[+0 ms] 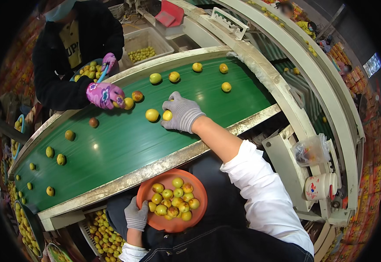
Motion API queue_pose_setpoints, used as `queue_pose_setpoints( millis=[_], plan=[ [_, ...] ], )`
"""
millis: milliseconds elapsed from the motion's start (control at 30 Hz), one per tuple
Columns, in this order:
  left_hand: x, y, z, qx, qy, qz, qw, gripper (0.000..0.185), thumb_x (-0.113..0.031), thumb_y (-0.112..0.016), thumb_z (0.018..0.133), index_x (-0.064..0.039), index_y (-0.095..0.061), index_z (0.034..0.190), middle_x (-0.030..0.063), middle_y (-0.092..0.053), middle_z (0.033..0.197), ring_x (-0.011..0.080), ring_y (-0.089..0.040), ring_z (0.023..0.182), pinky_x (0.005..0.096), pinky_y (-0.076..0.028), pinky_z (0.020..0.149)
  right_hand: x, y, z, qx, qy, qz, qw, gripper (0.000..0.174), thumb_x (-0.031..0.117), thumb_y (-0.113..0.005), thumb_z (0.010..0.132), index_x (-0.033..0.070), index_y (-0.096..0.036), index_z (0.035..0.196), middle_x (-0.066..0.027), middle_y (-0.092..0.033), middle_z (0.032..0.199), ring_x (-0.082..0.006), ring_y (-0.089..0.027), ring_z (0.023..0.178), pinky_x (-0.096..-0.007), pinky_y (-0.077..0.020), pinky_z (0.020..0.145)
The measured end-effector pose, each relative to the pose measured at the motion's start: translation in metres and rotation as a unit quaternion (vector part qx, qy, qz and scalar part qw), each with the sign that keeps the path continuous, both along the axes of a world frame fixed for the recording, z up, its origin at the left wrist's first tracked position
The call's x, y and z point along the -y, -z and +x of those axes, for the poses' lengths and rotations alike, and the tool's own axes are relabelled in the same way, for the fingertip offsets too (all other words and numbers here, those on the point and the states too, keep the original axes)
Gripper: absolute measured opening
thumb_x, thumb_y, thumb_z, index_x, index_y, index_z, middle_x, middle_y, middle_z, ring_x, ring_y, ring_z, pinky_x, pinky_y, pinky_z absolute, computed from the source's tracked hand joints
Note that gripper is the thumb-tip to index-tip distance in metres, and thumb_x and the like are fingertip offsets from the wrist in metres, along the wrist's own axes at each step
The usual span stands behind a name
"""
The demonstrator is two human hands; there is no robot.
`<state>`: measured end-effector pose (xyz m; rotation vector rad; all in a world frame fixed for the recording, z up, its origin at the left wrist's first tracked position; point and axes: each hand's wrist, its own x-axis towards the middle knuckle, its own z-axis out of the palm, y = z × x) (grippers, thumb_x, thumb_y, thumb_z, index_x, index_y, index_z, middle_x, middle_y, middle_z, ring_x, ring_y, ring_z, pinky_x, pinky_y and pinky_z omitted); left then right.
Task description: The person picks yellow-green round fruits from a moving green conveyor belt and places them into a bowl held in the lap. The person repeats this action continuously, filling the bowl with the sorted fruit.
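My right hand (pixel 183 113), in a grey striped knit glove, reaches over a green conveyor belt (pixel 111 147) with its fingers curled round a yellow fruit (pixel 167 115). Another yellow fruit (pixel 152 115) lies just left of it. My left hand (pixel 136 214), gloved alike, grips the left rim of an orange plastic bowl (pixel 202 196), which rests at my lap and holds many yellow-green, partly brown fruits (pixel 167 194). More fruits lie scattered along the belt, among them a green one (pixel 155 78) and a dark brown one (pixel 93 122).
Across the belt, a co-worker's flower-patterned glove (pixel 105 95) touches fruits near mine. A pale crate (pixel 169 49) of fruit stands beyond. Metal rails (pixel 177 154) edge the belt. A crate (pixel 90 237) of fruit sits below left; a machine frame (pixel 285 163) with a white bucket (pixel 316 187) stands right.
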<state>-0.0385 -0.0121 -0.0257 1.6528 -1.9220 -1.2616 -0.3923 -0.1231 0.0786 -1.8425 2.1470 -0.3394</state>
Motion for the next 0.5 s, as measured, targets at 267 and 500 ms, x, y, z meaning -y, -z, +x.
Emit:
queue_pose_setpoints(
  millis=[267,500],
  plan=[
    [0.001,0.001,0.001,-0.001,0.002,-0.002,1.0,0.03,-0.019,-0.068,0.085,-0.004,-0.065,0.112,0.0182,-0.071,0.086,0.0293,-0.072,0.079,0.0353,-0.056,0.072,-0.095,-0.034,0.106,0.287,-0.453,0.216,0.816,0.049,0.042,-0.074,0.074,0.011,-0.065,0.111,-0.0145,-0.057,0.113,-0.0307,-0.06,0.106,-0.0406,-0.0495,0.091],
    [-0.001,0.005,0.004,0.008,0.001,-0.01,1.0,0.03,-0.015,-0.069,0.085,-0.001,-0.065,0.111,0.0178,-0.072,0.087,0.0237,-0.071,0.08,0.0329,-0.055,0.073,-0.05,-0.04,0.062,0.294,-0.277,-0.05,0.913,0.031,0.033,-0.069,0.086,0.009,-0.068,0.105,-0.0117,-0.069,0.091,-0.0267,-0.068,0.081,-0.0352,-0.0553,0.074]
  ],
)
